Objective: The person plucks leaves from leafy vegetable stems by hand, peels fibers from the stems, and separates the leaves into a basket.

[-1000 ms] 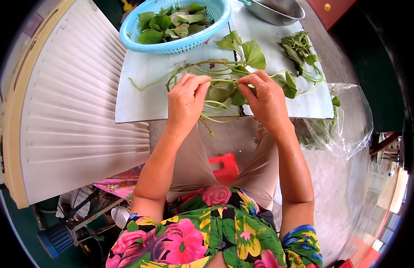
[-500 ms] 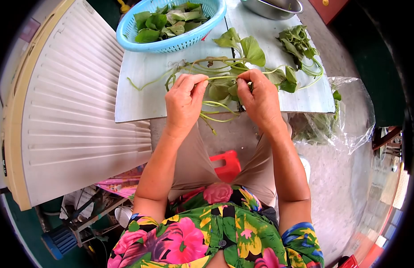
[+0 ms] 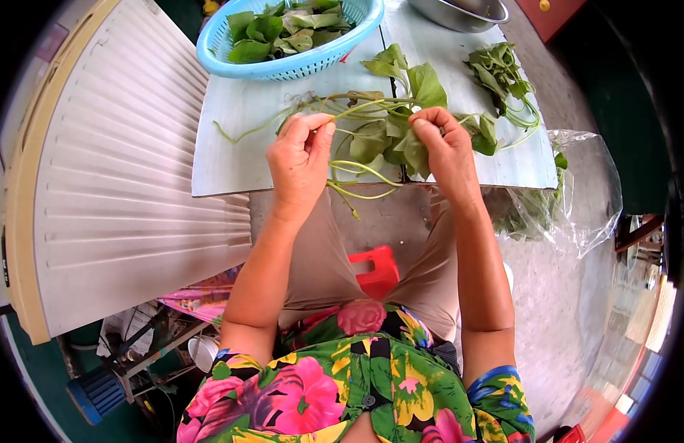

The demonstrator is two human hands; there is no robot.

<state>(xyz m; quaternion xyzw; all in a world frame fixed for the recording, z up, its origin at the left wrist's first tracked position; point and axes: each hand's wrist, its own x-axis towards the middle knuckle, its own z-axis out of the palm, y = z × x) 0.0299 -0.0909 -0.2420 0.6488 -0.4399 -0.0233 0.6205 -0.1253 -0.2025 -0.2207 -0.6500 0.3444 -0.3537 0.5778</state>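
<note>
Over the near edge of the table, my left hand (image 3: 301, 159) pinches a thin green stem (image 3: 360, 106) between thumb and forefinger. The stem slants up and right from the fingertips. My right hand (image 3: 449, 151) is closed at the fingertips on a leafy stem, and a broad green leaf (image 3: 413, 153) hangs beside it. Beneath and behind both hands lies a loose pile of leafy vines (image 3: 428, 85), partly covered by the hands. Several long bare stems (image 3: 364, 168) reach past the table edge near my left hand.
A blue plastic basket (image 3: 297, 68) of leaves stands at the back left, a metal bowl (image 3: 460, 22) at the back right. A leafy bunch (image 3: 497, 70) lies on the table's right. Below hangs a clear plastic bag (image 3: 589, 192) with greens. A ridged white panel (image 3: 128, 192) borders the left.
The hands have moved apart, my right hand going right. The stem that ran straight between them now slants up from my left hand, and a leaf shows beside my right.
</note>
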